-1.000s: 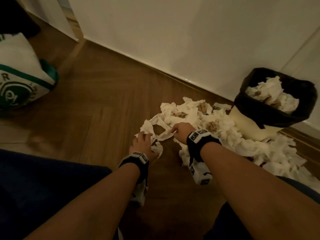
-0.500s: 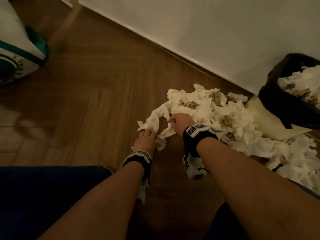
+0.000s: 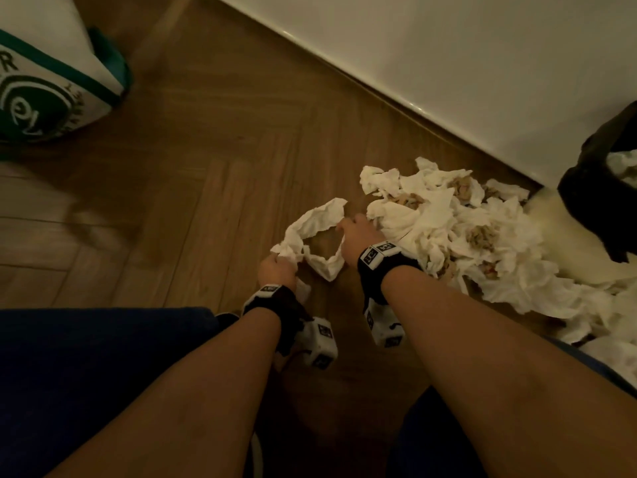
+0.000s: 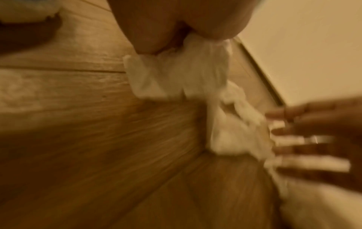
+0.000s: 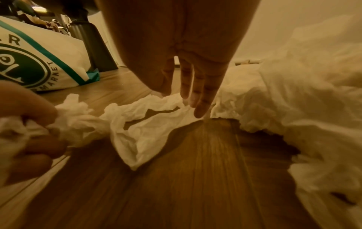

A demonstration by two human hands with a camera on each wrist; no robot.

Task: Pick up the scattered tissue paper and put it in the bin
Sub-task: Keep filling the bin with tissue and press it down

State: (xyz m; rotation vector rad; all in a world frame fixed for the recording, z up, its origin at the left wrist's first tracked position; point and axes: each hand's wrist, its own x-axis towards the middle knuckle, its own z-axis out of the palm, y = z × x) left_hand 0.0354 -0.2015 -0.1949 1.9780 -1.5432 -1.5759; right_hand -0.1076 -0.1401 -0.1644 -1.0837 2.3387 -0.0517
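A long crumpled strip of white tissue (image 3: 312, 232) (image 5: 141, 124) loops across the wooden floor between my hands. My left hand (image 3: 277, 267) (image 4: 176, 41) grips one end of it in a bunch; its fingers also show in the right wrist view at the lower left. My right hand (image 3: 355, 232) (image 5: 188, 93) hangs open, straight fingers pointing down and touching the strip's other end beside a big heap of tissues (image 3: 465, 243) (image 5: 293, 100). The bin (image 3: 599, 188), lined with a black bag, stands at the far right edge, mostly out of frame.
A white wall with skirting (image 3: 413, 108) runs diagonally behind the heap. A white and green shopping bag (image 3: 41, 94) (image 5: 39, 62) sits on the floor at the far left. My dark blue trouser legs (image 3: 86, 374) fill the near foreground.
My left hand has drawn back toward me with its end of the tissue strip, stretching the loop. The view has shifted left, so the bin slid almost out of frame.
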